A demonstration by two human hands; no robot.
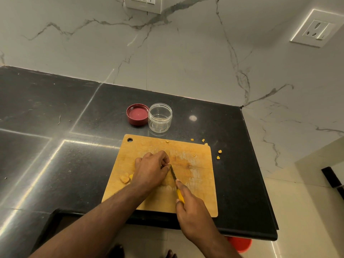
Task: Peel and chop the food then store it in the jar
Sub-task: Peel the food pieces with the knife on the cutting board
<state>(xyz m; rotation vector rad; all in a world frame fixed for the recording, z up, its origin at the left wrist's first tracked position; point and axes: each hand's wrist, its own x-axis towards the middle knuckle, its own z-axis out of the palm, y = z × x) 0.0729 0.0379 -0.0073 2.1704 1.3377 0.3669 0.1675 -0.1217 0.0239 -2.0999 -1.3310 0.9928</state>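
Note:
A wooden cutting board point(197, 185) lies on the black counter. My left hand point(150, 169) is curled on the board, its fingertips pinching a small piece of food that I cannot see clearly. My right hand point(191, 205) grips a yellow-handled knife point(174, 175), whose blade tip rests by my left fingertips. Yellow food chunks point(125, 178) lie on the board left of my left hand. Behind the board stands a clear jar point(160, 117), without its lid and with nothing inside. Its red lid point(138, 114) lies upside down to the jar's left.
Small yellow bits point(219, 154) are scattered on the black counter point(55, 112) past the board's far right corner. A marble wall rises behind and to the right. The counter edge runs close to me. A red object point(240, 243) sits on the floor below.

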